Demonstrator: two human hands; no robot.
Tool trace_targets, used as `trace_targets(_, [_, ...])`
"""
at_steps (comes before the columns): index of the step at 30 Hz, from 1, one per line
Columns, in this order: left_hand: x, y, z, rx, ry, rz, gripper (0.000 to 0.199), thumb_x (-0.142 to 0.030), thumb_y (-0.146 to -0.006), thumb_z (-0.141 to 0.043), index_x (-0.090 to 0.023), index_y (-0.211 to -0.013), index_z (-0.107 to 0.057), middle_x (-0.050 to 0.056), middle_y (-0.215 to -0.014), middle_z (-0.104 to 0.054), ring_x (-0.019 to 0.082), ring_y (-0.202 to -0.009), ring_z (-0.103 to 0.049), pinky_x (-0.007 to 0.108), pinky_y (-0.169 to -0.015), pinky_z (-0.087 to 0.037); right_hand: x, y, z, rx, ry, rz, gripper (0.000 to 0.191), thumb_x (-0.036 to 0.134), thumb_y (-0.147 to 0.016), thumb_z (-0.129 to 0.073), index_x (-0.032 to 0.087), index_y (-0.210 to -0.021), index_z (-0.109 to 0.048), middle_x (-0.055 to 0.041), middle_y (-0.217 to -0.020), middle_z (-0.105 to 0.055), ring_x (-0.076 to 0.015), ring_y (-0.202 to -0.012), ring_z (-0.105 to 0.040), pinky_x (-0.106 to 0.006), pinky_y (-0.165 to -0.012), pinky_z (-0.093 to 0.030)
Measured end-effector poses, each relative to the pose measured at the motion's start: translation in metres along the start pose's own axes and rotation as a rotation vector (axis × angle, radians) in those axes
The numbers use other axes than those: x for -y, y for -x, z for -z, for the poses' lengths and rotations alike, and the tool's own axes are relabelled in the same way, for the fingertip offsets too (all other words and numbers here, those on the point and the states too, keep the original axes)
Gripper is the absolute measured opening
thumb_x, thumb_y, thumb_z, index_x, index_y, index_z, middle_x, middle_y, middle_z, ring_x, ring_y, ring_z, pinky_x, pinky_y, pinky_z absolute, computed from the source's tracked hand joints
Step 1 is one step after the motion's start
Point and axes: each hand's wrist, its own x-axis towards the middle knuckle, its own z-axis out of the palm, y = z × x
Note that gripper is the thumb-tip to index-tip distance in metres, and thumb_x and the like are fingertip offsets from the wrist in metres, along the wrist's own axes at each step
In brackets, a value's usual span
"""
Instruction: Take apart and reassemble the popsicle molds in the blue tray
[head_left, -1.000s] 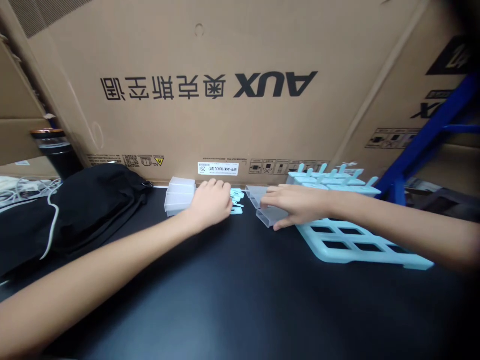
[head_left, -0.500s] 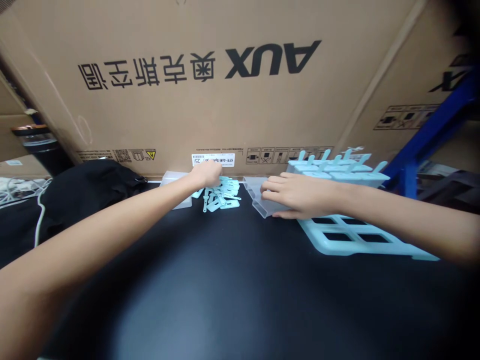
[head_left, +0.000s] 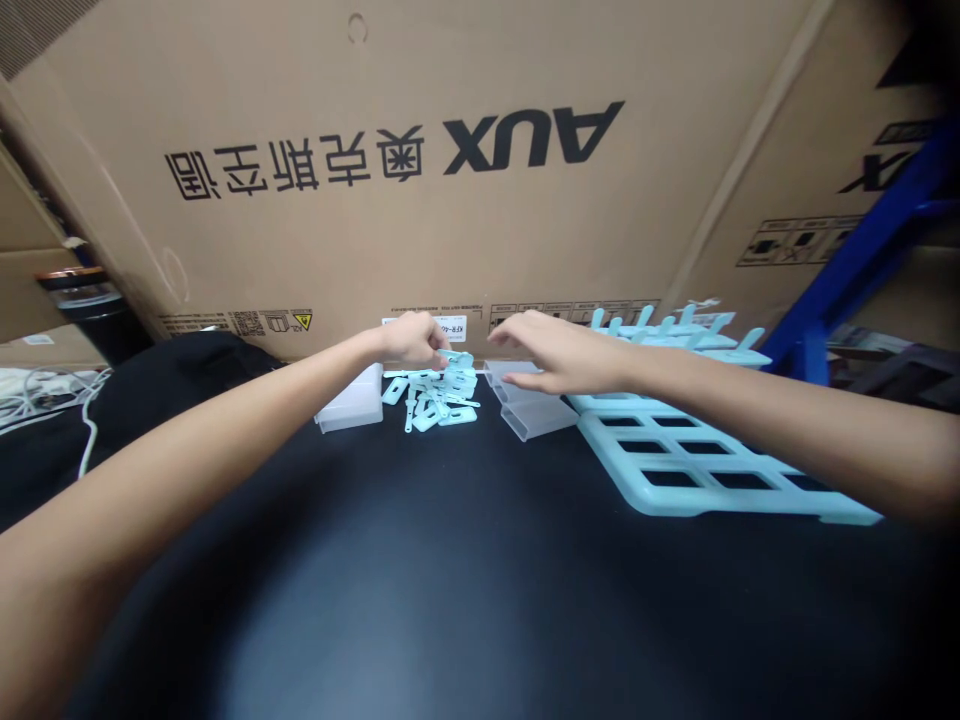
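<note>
Near edge first: black tabletop [head_left: 465, 570] looks smooth, so light plastic could slide if knocked.

Light-blue lattice frame [head_left: 675, 502] lies flat on the person's right, open slots facing up. Right forearm [head_left: 780, 415] crosses above it; dropping the elbow could shove the frame, or drag the parts behind it.

Clear plastic shells [head_left: 541, 418] sit just beside the frame, between it and the pile. Light, angled edges: a thumb brush could skew or tip them.

Loose light-blue stick pieces [head_left: 459, 415] are heaped mid-tabletop between the two clear groups, overlapping at mixed angles. Main risk: pulling one drags its neighbours, or two come up together. Cause: tangled stems, flat slotted ends stacked.

Second clear group [head_left: 352, 402] is on the left of the pile, under the left wrist side. A wrist sweep could bump it.

Left grip [head_left: 414, 338]: fingers curled at the pile's far edge, at a blue piece; can't tell if it's pinched. Poor purchase would mean a slip.

Right grip [head_left: 574, 352]: released, fingers spread over the clear shells; contact unclear.

Farther back, stick-topped lids [head_left: 724, 340] stand behind the right forearm. Upright handles could get snagged. Cardboard box [head_left: 450, 250] behind limits reach; knuckles could hit it.
</note>
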Motion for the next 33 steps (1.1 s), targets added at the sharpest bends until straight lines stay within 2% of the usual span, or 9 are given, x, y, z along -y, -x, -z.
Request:
trace_targets(4, [0.001, 0.008, 0.006, 0.045, 0.334, -0.08, 0.025, -0.032, -0.076, -0.069, -0.016, -0.095, -0.072, 0.004, -0.086, -0.072, 0.015, -0.081, -0.064, 0.029, -0.075, -0.048, 0.005, -0.033, -0.015, -0.019, -0.245, -0.063, 0.05, 0.032, -0.076, -0.06, 0.015, -0.122, -0.053, -0.0115, -0.111, -0.064, -0.0226, -0.096, -0.06, -0.032, -0.081, -0.045])
trace_targets(8, [0.007, 0.014, 0.008, 0.096, 0.573, -0.125, 0.024, -0.03, -0.078, -0.07, -0.014, -0.095, -0.068, 0.007, -0.091, -0.072, 0.016, -0.085, -0.066, 0.032, -0.081, -0.05, 0.018, -0.054, -0.031, -0.024, -0.389, -0.057, 0.027, 0.028, -0.076, -0.059, 0.017, -0.099, -0.067, -0.0026, -0.087, -0.069, -0.0159, -0.076, -0.061, -0.026, -0.07, -0.043])
trace_targets(13, [0.019, 0.022, 0.016, 0.096, 0.59, -0.15, 0.023, -0.031, -0.078, -0.071, -0.014, -0.094, -0.068, 0.006, -0.091, -0.072, 0.017, -0.087, -0.066, 0.035, -0.085, -0.049, 0.024, -0.068, -0.045, -0.056, -0.432, -0.086, 0.02, 0.024, -0.076, -0.054, 0.016, -0.084, -0.071, -0.0015, -0.078, -0.07, -0.0137, -0.068, -0.061, -0.024, -0.064, -0.042])
trace_targets(18, [0.022, 0.029, 0.026, -0.039, 0.44, -0.117, 0.028, -0.026, -0.079, -0.065, -0.013, -0.104, -0.068, 0.008, -0.097, -0.071, 0.018, -0.094, -0.064, 0.035, -0.088, -0.047, 0.022, -0.075, -0.031, -0.092, -0.3, -0.146, 0.018, 0.019, -0.072, -0.053, 0.016, -0.082, -0.068, -0.0027, -0.077, -0.07, -0.0142, -0.068, -0.06, -0.026, -0.068, -0.042])
trace_targets(21, [0.018, 0.033, 0.017, -0.181, 0.173, 0.002, 0.032, -0.019, -0.074, -0.064, -0.013, -0.105, -0.068, 0.007, -0.094, -0.071, 0.019, -0.087, -0.064, 0.033, -0.083, -0.047, 0.028, -0.06, -0.011, -0.117, -0.226, -0.23, 0.016, 0.024, -0.075, -0.053, 0.017, -0.08, -0.066, -0.0034, -0.076, -0.069, -0.0152, -0.068, -0.06, -0.027, -0.067, -0.042])
trace_targets(24, [0.01, 0.04, -0.004, -0.246, -0.135, 0.012, 0.028, -0.016, -0.075, -0.057, -0.018, -0.1, -0.07, 0.007, -0.089, -0.07, 0.02, -0.083, -0.063, 0.033, -0.08, -0.046, 0.054, -0.024, 0.008, -0.083, -0.255, -0.159, 0.018, 0.032, -0.081, -0.054, 0.019, -0.085, -0.065, -0.0025, -0.076, -0.067, -0.0149, -0.068, -0.06, -0.027, -0.064, -0.043])
trace_targets(27, [0.002, 0.049, -0.021, -0.144, -0.315, 0.009, 0.028, -0.014, -0.074, -0.057, -0.023, -0.097, -0.071, 0.007, -0.092, -0.07, 0.022, -0.085, -0.062, 0.033, -0.076, -0.046, 0.094, 0.021, 0.017, 0.142, -0.318, -0.036, 0.023, 0.045, -0.082, -0.057, 0.024, -0.088, -0.064, -0.002, -0.08, -0.065, -0.0149, -0.07, -0.059, -0.027, -0.063, -0.043])
trace_targets(29, [-0.004, 0.052, -0.027, -0.056, -0.379, -0.001, 0.03, -0.016, -0.072, -0.06, -0.025, -0.097, -0.072, 0.007, -0.093, -0.071, 0.023, -0.082, -0.063, 0.034, -0.074, -0.045, 0.12, 0.045, 0.014, 0.278, -0.327, -0.032, 0.026, 0.048, -0.08, -0.062, 0.025, -0.091, -0.061, -0.0029, -0.087, -0.065, -0.0161, -0.072, -0.059, -0.028, -0.062, -0.044])
trace_targets(33, [-0.009, 0.049, -0.023, 0.08, -0.416, -0.029, 0.031, -0.026, -0.07, -0.065, -0.026, -0.1, -0.073, 0.007, -0.095, -0.071, 0.023, -0.082, -0.063, 0.034, -0.074, -0.045, 0.14, 0.06, -0.002, 0.4, -0.273, -0.042, 0.006, 0.027, -0.081, -0.053, 0.023, -0.085, -0.056, -0.0039, -0.087, -0.062, -0.0166, -0.071, -0.058, -0.029, -0.061, -0.043])
